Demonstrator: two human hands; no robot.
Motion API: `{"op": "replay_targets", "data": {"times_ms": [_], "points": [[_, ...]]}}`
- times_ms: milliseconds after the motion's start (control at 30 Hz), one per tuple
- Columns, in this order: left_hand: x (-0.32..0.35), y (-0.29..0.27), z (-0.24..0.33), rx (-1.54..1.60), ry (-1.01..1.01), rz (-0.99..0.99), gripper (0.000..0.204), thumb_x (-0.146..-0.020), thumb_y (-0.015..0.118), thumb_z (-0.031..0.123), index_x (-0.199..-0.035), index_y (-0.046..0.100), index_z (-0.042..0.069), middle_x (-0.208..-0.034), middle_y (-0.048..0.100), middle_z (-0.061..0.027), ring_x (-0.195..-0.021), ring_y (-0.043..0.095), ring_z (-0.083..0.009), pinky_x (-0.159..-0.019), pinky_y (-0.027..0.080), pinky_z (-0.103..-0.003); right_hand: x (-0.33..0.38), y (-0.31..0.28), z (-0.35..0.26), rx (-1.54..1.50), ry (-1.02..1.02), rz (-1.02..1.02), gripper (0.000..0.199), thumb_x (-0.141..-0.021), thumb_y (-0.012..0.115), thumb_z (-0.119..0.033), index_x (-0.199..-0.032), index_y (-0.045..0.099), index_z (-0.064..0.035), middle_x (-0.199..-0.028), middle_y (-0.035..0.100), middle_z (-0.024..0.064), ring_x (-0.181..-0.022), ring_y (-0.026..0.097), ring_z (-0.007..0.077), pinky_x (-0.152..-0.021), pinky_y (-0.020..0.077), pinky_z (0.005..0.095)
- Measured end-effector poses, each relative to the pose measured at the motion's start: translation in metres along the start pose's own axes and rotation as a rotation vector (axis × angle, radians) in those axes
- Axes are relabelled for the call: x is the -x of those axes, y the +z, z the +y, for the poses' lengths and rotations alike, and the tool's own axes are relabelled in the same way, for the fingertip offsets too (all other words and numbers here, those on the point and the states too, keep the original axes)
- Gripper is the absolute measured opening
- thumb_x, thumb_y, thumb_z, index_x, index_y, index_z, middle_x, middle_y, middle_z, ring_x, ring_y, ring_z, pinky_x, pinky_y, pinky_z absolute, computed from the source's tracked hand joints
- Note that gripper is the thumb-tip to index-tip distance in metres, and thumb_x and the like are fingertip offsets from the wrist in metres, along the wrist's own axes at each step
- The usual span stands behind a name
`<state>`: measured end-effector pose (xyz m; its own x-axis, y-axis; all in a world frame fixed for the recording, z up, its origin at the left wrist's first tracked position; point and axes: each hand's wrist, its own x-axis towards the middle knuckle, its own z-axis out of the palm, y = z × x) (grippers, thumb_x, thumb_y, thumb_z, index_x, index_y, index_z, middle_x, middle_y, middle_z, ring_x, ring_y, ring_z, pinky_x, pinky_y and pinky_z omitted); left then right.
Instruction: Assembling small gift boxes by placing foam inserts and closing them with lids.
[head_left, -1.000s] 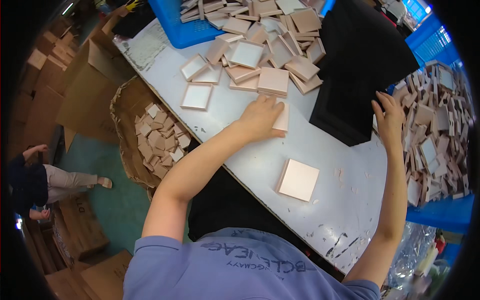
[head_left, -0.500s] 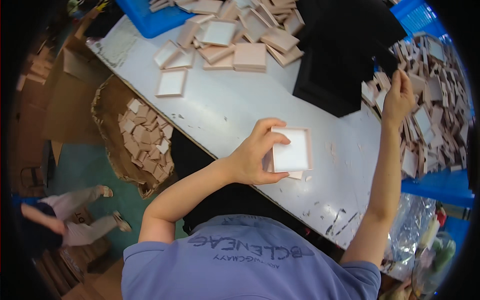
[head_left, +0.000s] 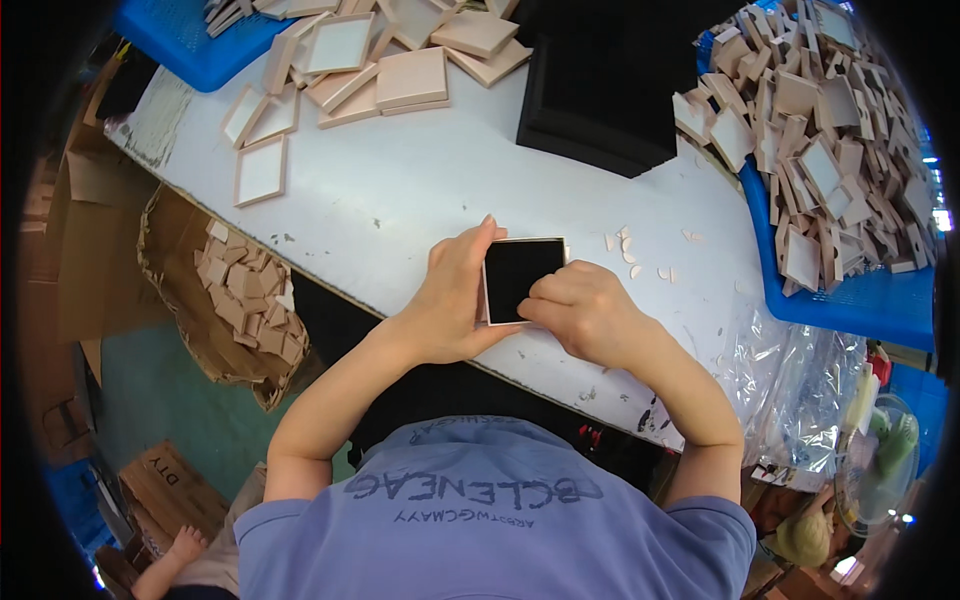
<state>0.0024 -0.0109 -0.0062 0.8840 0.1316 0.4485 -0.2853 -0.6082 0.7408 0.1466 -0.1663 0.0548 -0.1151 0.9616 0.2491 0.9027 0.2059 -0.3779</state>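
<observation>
My left hand (head_left: 447, 298) is wrapped round the left side of a small, shallow, pale pink square box (head_left: 525, 239), thumb and fingers along its edges. Inside the box lies a black square insert (head_left: 512, 272), covering its floor. My right hand (head_left: 592, 315) has its fingers curled over the right part of the insert, and its fingertips press on the black surface. Those fingers partly hide the box's right side. Ahead of my hands, a tall black stack of sheets or pads (head_left: 600, 110) stands on the white table (head_left: 400, 215).
Loose pink boxes (head_left: 412, 80) lie at the far left, near a blue tray (head_left: 190, 50). At right, a blue crate (head_left: 850, 315) is heaped with boxes. Small pink scraps (head_left: 627, 243) dot the table. A torn carton (head_left: 160, 260) holds more pieces. A person's hand (head_left: 187, 545) shows lower left.
My right hand has come back from beside the black stack to the box in my left hand. The box's white inside is now covered by the black insert. The whole view has shifted.
</observation>
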Motion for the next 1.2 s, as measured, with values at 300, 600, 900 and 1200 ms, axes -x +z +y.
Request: {"op": "replay_targets", "data": {"times_ms": [300, 600, 900, 1200], "points": [[-0.008, -0.008, 0.015, -0.241, 0.034, -0.184, 0.058, -0.067, 0.075, 0.032, -0.120, 0.058, 0.017, -0.133, 0.036, -0.0217, -0.123, 0.036, -0.0374, -0.098, 0.026, -0.045, 0.080, -0.066, 0.184, 0.902, 0.751, 0.467, 0.015, -0.083, 0.059, -0.017, -0.090, 0.066, -0.0056, -0.096, 0.063, 0.0083, -0.094, 0.058, 0.0253, -0.080, 0.0431, 0.0400], [-0.006, -0.012, 0.015, -0.178, 0.025, -0.156, 0.045, -0.068, 0.074, 0.027, -0.111, 0.063, 0.018, -0.135, 0.035, -0.0223, -0.121, 0.037, -0.0357, -0.090, 0.029, -0.042, 0.089, -0.055, 0.128, 0.061, 0.906, 0.912, 0.008, -0.081, 0.063, -0.005, -0.089, 0.061, -0.0049, -0.092, 0.062, 0.0049, -0.080, 0.060, 0.0165, -0.067, 0.0468, 0.0271], [-0.016, -0.008, 0.007, -0.217, 0.065, -0.229, 0.044, -0.068, 0.073, 0.022, -0.109, 0.058, 0.014, -0.137, 0.035, -0.0208, -0.124, 0.034, -0.0391, -0.095, 0.028, -0.047, 0.047, 0.011, -0.005, -1.732, 0.626, 1.026, 0.038, -0.084, 0.056, -0.014, -0.118, 0.046, -0.0029, -0.111, 0.055, 0.0106, -0.105, 0.055, 0.0215, -0.092, 0.0463, 0.0367], [0.003, -0.014, -0.017, -0.121, 0.081, -0.152, 0.092, -0.079, 0.070, 0.032, -0.143, 0.008, 0.010, -0.146, 0.012, -0.0274, -0.131, 0.025, -0.0430, -0.104, 0.029, -0.050, 0.012, 0.059, 0.022, -0.217, 0.469, 0.684, 0.046, -0.080, 0.059, -0.014, -0.124, 0.049, -0.0089, -0.116, 0.048, 0.0189, -0.097, 0.054, 0.0337, -0.081, 0.0467, 0.0424]]}}
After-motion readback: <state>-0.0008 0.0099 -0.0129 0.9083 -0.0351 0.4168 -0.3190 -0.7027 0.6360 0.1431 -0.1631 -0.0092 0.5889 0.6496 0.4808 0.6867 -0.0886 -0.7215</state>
